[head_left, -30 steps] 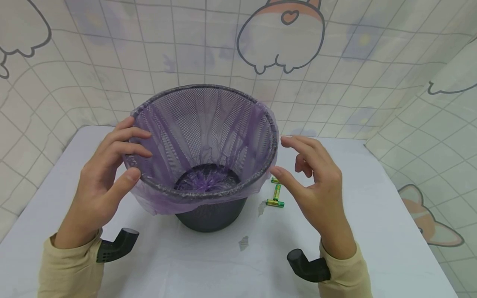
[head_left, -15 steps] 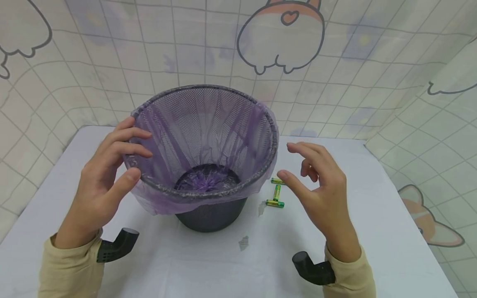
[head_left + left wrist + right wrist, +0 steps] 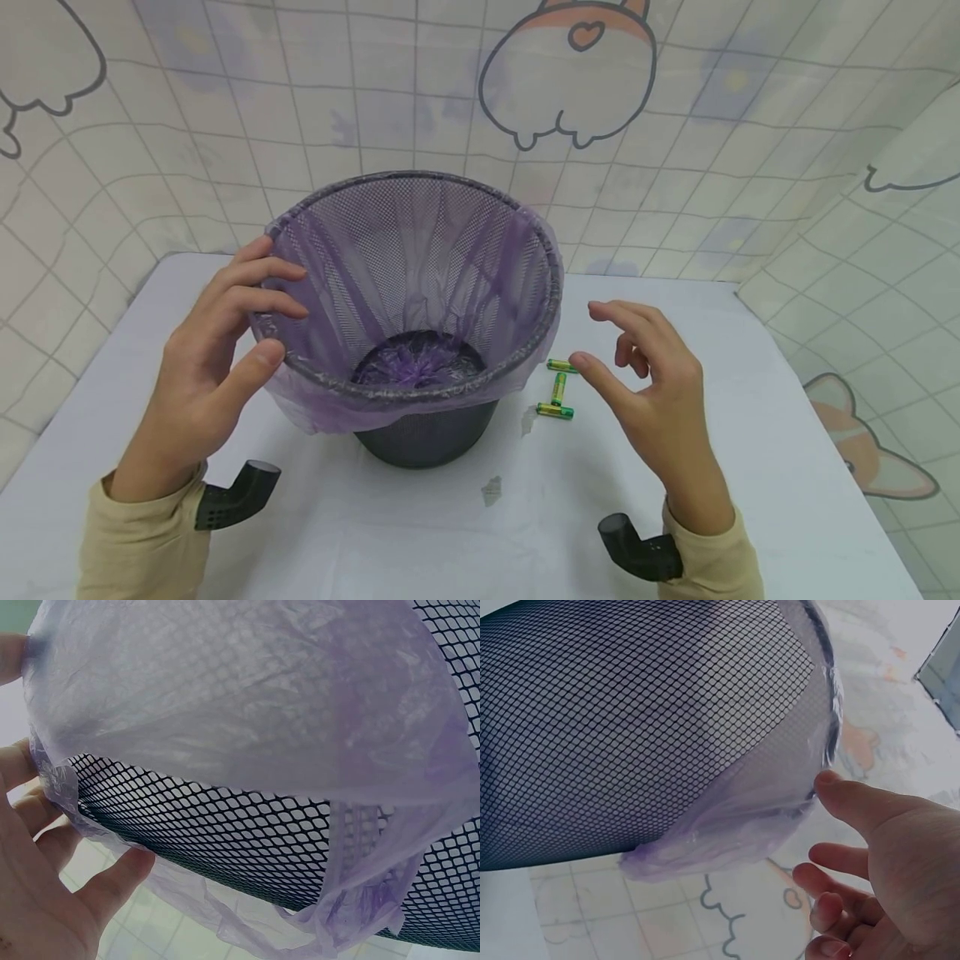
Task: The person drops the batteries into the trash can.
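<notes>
A black mesh wastebasket stands upright on the white table, lined with a thin purple bin bag. The bag is folded outward over the rim and bunches at the bottom inside. My left hand grips the rim on the left, fingers hooked over it and thumb at the near side. In the left wrist view the thumb lies at the bag's edge against the mesh. To the right of the basket, my right hand hovers with loosely bent fingers, holding nothing and apart from the rim.
Three small green batteries lie on the table between the basket and my right hand. Grey patches mark the tabletop in front. A printed curtain hangs behind and at both sides. Each wrist carries a black camera mount.
My right hand has drawn away from the basket's right rim, moving right and slightly toward me. The left hand stays on the rim, and the basket has not moved.
</notes>
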Motion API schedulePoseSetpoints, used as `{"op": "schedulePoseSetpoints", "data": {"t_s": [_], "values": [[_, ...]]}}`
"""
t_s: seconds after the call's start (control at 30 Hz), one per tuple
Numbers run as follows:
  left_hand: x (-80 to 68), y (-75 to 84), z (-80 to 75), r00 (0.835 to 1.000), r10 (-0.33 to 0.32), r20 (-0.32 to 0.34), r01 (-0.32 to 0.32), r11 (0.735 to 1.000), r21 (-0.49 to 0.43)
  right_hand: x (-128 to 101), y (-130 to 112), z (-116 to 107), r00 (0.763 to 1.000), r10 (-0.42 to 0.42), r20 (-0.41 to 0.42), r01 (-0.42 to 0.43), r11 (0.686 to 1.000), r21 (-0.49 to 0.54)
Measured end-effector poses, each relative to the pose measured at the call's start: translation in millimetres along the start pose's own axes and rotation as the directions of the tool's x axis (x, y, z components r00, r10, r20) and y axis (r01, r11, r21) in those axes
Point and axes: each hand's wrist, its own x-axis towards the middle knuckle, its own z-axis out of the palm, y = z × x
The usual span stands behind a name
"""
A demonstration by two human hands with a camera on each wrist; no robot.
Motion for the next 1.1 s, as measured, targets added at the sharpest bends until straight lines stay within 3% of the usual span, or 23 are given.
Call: {"op": "schedulePoseSetpoints", "data": {"t_s": [0.73, 1.1], "values": [[-0.3, 0.7, 0.0, 1.0, 0.001, -0.01, -0.002, 0.999, -0.04, -13.1, 13.0, -1.4, 0.997, 0.048, 0.056, -0.046, 0.998, -0.04], [-1.3, 0.7, -0.6, 1.0, -0.011, -0.004, 0.011, 1.0, -0.014, -20.5, 28.5, 0.6, 0.993, 0.078, 0.086, -0.071, 0.994, -0.084]]}}
